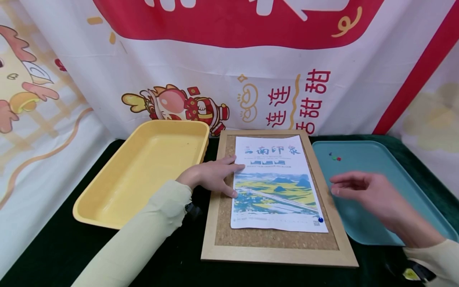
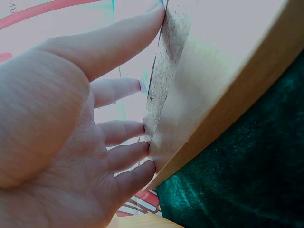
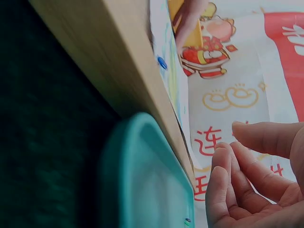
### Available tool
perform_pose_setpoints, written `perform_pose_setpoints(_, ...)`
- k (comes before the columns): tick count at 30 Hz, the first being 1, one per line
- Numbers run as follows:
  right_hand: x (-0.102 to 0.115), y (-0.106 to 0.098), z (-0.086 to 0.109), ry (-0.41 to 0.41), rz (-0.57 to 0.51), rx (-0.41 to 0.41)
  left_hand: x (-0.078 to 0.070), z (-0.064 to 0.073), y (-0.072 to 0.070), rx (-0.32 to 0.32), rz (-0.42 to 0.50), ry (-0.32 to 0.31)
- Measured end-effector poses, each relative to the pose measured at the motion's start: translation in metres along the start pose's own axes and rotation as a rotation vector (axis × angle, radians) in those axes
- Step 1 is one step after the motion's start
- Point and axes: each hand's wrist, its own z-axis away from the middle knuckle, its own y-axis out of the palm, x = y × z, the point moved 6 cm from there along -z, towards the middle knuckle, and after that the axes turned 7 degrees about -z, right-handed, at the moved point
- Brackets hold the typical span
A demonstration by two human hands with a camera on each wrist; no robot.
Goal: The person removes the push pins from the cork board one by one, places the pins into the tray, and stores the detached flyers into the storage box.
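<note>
A printed sheet (image 1: 274, 191) with a landscape picture lies on a wood-framed cork board (image 1: 277, 240). One blue pushpin (image 1: 320, 219) stands in its lower right corner. My left hand (image 1: 213, 175) presses the sheet's left edge with thumb and fingers spread; in the left wrist view the left hand (image 2: 71, 128) has its fingertips along the board. Over the blue-green tray (image 1: 373, 235) hovers my right hand (image 1: 373, 195), fingers loosely bent. The right wrist view shows a gap between thumb and fingers of the right hand (image 3: 256, 175), with nothing held. Several small pushpins (image 1: 337, 158) lie in the tray.
To the left of the board sits a yellow tray (image 1: 154, 167). Dark green cloth (image 1: 172, 259) covers the table. Behind everything hangs a printed white and red cloth (image 1: 222, 67), which meets the table just beyond the board.
</note>
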Motion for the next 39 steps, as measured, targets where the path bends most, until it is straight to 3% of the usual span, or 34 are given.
perform_pose_setpoints(10,0.0,0.021,0.011,0.018,-0.026,0.114,0.0,0.003,0.0,-0.008,-0.009,-0.004)
perform_pose_setpoints(20,0.001,0.029,0.014,-0.012,0.037,0.182,0.003,0.005,-0.002,-0.013,-0.005,-0.003)
perform_pose_setpoints(39,0.011,0.04,0.014,-0.119,0.243,0.16,0.0,0.002,0.0,0.0,0.0,-0.009)
